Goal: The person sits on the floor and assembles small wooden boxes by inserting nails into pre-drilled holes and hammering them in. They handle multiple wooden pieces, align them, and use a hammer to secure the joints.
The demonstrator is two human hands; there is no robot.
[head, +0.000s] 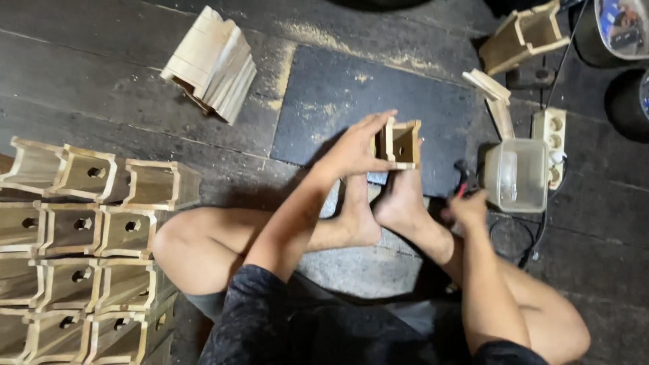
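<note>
A small open wooden box (400, 143) stands on a dark mat (338, 101), braced by my bare feet (389, 203). My left hand (355, 149) lies flat against the box's left side, fingers stretched over its top. My right hand (465, 208) is down at the right, closed around a tool with a red and black handle (463, 184), right beside a clear plastic tub (517, 174).
Several finished wooden boxes with round holes (81, 257) are stacked in rows at the left. A bundle of cut boards (213, 62) lies at the top left. Another box (524, 37), loose slats (493, 94) and a white power strip (554, 142) sit at the right.
</note>
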